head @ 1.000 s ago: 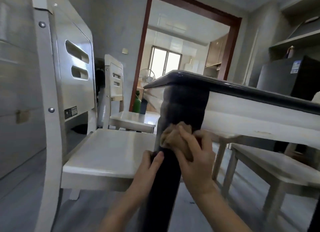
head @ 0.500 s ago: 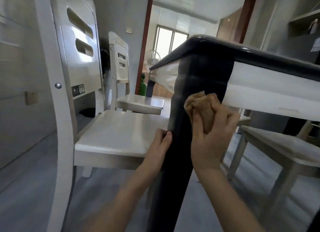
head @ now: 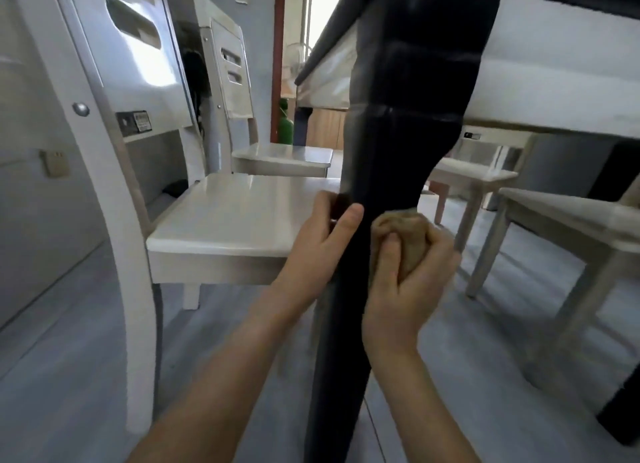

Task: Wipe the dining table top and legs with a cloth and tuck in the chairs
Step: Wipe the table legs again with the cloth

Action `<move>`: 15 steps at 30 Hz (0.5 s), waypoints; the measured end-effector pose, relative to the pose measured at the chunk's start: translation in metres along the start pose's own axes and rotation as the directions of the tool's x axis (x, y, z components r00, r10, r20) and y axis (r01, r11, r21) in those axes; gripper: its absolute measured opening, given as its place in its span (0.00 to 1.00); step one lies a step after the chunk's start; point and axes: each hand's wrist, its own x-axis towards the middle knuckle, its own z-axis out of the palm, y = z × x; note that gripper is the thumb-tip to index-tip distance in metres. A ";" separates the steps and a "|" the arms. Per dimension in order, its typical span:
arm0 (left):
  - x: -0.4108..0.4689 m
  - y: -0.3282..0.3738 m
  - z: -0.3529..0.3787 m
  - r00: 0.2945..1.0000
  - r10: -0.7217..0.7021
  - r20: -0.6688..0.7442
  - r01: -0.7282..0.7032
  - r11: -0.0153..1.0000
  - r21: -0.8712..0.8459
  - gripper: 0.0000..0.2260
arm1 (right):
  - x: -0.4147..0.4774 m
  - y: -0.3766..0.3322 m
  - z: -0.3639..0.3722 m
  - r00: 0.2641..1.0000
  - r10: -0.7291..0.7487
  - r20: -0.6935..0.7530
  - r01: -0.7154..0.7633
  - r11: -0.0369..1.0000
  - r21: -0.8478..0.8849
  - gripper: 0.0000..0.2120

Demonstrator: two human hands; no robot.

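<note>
Wiping dark table leg [head: 377, 172] w/ tan cloth [head: 403, 236].
Leg: glossy, near-black, curved, wider at top, under pale apron. Right hand [head: 403, 282] fisted tight round bunched, soft cloth, pressed to leg's right side at mid-height. Left hand [head: 320, 244] cups leg's left edge, thumb along front, narrow grip. White lacquered chair [head: 221, 217] just left.

Bunched tan cloth [head: 405, 241] pressed against upright dark table leg [head: 388, 158], white chair [head: 239, 213] beside it

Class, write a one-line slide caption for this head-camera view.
Right hand rubs a tan cloth on the dark table leg.
</note>
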 end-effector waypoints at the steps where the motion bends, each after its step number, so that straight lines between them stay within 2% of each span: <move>1: 0.000 -0.001 0.001 1.000 0.012 0.003 -0.012 1.000 0.017 0.18 | 0.009 -0.008 0.005 0.998 0.003 -0.070 -0.004 1.000 -0.018 0.15; 2: 0.000 -0.002 0.002 1.000 0.020 0.008 -0.020 0.999 0.034 0.17 | 0.002 -0.001 0.010 0.993 0.015 -0.117 -0.016 1.000 -0.008 0.16; 4: 0.000 -0.001 0.002 1.000 0.009 0.026 -0.010 0.999 0.041 0.17 | -0.043 0.030 0.004 0.996 0.037 -0.077 -0.039 0.999 -0.033 0.15; 6: 0.000 -0.002 0.001 0.999 -0.007 0.041 0.007 1.000 0.005 0.18 | -0.111 0.079 -0.015 0.966 0.256 0.034 -0.253 0.965 -0.065 0.12; 8: -0.001 -0.003 0.003 0.999 -0.023 0.047 0.025 0.999 -0.032 0.18 | -0.160 0.114 -0.031 0.852 0.519 0.070 -0.503 0.849 -0.162 0.22; 10: -0.003 -0.004 0.006 0.998 -0.043 0.037 0.044 0.998 -0.041 0.15 | -0.183 0.116 -0.032 0.779 0.627 0.011 -0.618 0.771 -0.154 0.34; 11: -0.005 -0.002 0.006 0.999 -0.043 0.024 0.044 0.998 -0.040 0.13 | -0.180 0.104 -0.030 0.787 0.616 -0.024 -0.612 0.776 -0.153 0.32; 13: -0.007 0.002 0.006 0.999 -0.036 0.004 0.036 0.997 -0.067 0.10 | -0.156 0.071 -0.025 0.858 0.510 -0.063 -0.514 0.851 -0.106 0.17; 15: -0.006 0.005 0.006 0.999 -0.037 -0.013 0.037 0.998 -0.054 0.10 | -0.122 0.040 -0.019 0.917 0.396 -0.041 -0.397 0.916 -0.046 0.14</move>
